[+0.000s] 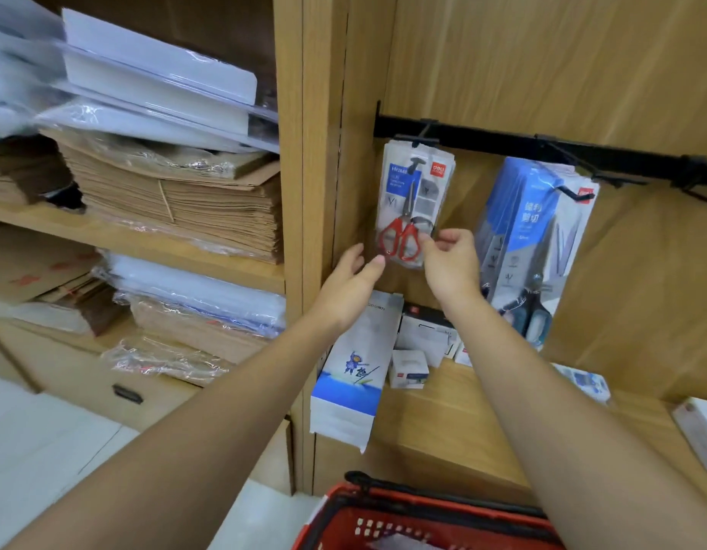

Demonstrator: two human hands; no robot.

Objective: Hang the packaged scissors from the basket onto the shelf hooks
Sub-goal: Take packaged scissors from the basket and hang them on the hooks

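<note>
We see the packaged scissors (413,208), red-handled in a clear pack, hanging upright from the leftmost hook (425,133) of a black rail (502,146) on the wooden back panel. Our right hand (451,264) pinches the pack's lower right edge between thumb and forefinger, level with the red handles. Our left hand (347,283) is raised at the lower left with its fingers (353,252) loosely spread and holding nothing. Its thumb tip is just beside the pack's bottom corner, and we cannot tell whether it touches.

To the right, well apart on the same rail, a thick bunch of blue-carded packs (530,248) hangs from another hook. It tilts outward and crowds the space beside our right wrist. Under the rail, on the wooden shelf, a tall white-and-blue box (355,371) lies partly behind our left wrist, with small white boxes (409,369) beside it.

A wooden upright (320,192) stands just left of the hanging pack. Beyond it, the left shelves carry stacks of brown paper (177,200) and plastic-wrapped sheets. The red basket (336,506) sits at the bottom edge, below our forearms.
</note>
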